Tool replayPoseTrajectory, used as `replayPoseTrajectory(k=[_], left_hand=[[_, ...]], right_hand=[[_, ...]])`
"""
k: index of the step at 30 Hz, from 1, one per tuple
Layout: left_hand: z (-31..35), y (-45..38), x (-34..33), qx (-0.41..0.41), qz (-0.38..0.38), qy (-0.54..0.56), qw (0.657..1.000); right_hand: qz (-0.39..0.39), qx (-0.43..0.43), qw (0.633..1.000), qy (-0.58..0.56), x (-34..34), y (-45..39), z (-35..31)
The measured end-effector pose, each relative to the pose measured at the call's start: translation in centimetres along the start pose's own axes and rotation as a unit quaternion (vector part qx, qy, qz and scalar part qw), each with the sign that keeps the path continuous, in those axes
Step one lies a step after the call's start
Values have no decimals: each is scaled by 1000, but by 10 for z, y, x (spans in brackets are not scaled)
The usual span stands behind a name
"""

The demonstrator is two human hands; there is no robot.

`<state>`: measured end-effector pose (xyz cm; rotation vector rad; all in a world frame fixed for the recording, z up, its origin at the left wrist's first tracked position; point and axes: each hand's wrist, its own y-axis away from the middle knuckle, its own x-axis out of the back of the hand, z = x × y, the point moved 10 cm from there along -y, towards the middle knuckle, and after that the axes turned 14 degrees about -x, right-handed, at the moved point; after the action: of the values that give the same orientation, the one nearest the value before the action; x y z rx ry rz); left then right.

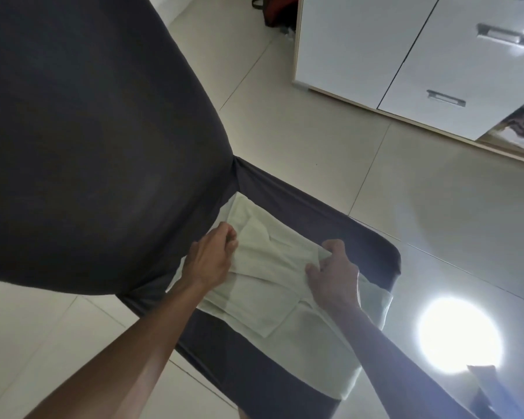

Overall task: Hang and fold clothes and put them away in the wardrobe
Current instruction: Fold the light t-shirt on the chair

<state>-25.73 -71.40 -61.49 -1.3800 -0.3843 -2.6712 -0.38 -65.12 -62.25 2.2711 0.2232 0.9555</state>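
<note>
Pale floor tiles (315,146) surround a dark-covered chair (360,237), whose seat serves as a folding surface. On it lies a pale garment (270,285), partly folded. Left hand (209,258) curls onto its far-left edge and right hand (333,273) pinches a fold, probably to square layers (a white cabinet (375,49) stands far right).

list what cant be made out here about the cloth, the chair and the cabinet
Head view only:
- pale garment: its type is unclear; it is folded and both hands cover parts.
- left hand fingertips: curled out of sight at the cloth edge.
- chair legs: hidden beneath the seat.
- white cabinet: top cut off; doors hide contents.
</note>
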Motion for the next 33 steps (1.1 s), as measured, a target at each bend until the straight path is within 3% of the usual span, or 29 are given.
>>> replayPoseTrajectory(k=[5,9,13,17,20,22,24,27,33], left_hand=[[17,-24,15,-52,45,-202,977],[6,-60,5,-37,-30,-275,960],[-5,-73,0,-12,-52,-294,954],[-11,-76,-4,23,-82,-274,958],[1,-71,5,32,-30,-251,967],[20,-57,17,9,47,-244,969],[31,-36,19,-4,77,-245,966],[16,-3,7,64,23,-215,974],[-12,11,-9,106,-19,-112,988]], right_hand=[[99,121,963,220,-3,15,-42],[97,192,916,339,-26,2,-47],[181,216,902,328,-19,1,-35],[199,247,890,328,-22,0,-34],[184,212,915,288,-13,1,-33],[162,150,953,209,4,8,-23],[129,77,981,123,17,15,0],[67,-18,995,74,13,23,34],[45,-41,998,-21,4,22,30]])
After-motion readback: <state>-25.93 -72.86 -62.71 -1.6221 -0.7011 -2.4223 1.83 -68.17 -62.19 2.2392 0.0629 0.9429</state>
